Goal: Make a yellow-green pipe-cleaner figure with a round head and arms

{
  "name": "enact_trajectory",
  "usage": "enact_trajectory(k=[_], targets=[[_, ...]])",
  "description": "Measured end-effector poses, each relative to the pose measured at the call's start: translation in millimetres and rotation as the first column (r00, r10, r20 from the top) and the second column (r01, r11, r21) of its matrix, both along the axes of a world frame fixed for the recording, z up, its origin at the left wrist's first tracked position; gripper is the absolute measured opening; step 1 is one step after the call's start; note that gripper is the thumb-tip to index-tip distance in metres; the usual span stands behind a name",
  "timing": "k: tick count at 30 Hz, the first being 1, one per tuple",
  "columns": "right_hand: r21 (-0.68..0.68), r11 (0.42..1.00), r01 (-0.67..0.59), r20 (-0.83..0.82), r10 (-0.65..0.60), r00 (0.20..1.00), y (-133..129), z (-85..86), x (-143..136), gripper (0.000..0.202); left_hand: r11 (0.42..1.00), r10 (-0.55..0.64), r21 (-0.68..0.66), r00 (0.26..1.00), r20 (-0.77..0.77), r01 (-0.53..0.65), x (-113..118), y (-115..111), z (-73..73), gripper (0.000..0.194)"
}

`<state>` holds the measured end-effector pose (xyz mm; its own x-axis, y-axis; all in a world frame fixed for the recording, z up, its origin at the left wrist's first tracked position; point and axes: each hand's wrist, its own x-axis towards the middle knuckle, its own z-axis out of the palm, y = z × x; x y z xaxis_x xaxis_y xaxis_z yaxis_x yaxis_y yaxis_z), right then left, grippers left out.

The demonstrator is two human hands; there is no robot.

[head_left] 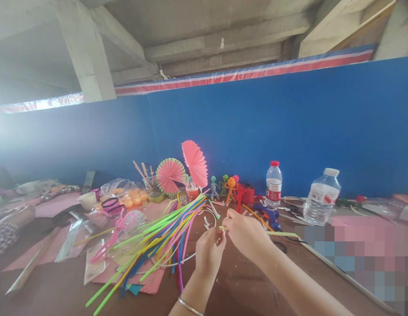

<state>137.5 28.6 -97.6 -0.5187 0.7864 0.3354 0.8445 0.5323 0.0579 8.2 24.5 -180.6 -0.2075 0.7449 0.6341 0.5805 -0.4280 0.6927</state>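
Note:
Both my hands meet over the brown table, fingers pinched together. Between them shows the end of a pale yellow-green pipe cleaner, whose long part runs out to the right behind my right forearm. My left hand, with a bangle on its wrist, grips it from below. My right hand pinches it from above at the fingertips. The exact shape of the piece inside the fingers is hidden. Just left of my hands lies a fanned bundle of coloured pipe cleaners in green, yellow, blue and pink.
Behind stand pink paper fans, small pipe-cleaner figures, a red-capped bottle and a larger bottle. A blue glue gun lies behind my right hand. Orange balls sit left. Another person's checked sleeve shows far left.

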Motion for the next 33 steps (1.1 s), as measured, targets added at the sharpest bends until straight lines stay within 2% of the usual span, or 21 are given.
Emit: enact_trajectory(k=[11,18,23,27,33], targets=[[-0.019,1.000,-0.024,0.017,0.025,1.000,3.8,-2.9,-0.8,0.017,0.999,-0.028,-0.026,1.000,0.012,0.028,-0.1,-0.1,-3.7,0.011],[-0.028,1.000,0.000,0.012,0.000,1.000,4.8,-4.1,-2.4,0.016,0.998,-0.040,-0.038,0.998,0.058,0.043,2.3,-2.5,0.5,0.009],[-0.029,1.000,0.006,0.000,-0.006,1.000,4.0,-2.9,-2.5,0.016,0.995,-0.065,-0.061,0.992,0.109,0.072,2.6,-4.6,1.6,0.021],[-0.034,0.999,0.005,-0.008,-0.006,1.000,3.7,-2.1,-2.8,0.015,0.996,-0.057,-0.065,0.991,0.125,0.066,2.2,-4.3,2.4,0.013],[-0.027,1.000,-0.002,-0.035,0.001,0.999,2.2,-3.6,-4.3,0.013,0.995,-0.032,-0.084,0.985,0.171,0.047,2.6,-4.9,5.2,0.012]])
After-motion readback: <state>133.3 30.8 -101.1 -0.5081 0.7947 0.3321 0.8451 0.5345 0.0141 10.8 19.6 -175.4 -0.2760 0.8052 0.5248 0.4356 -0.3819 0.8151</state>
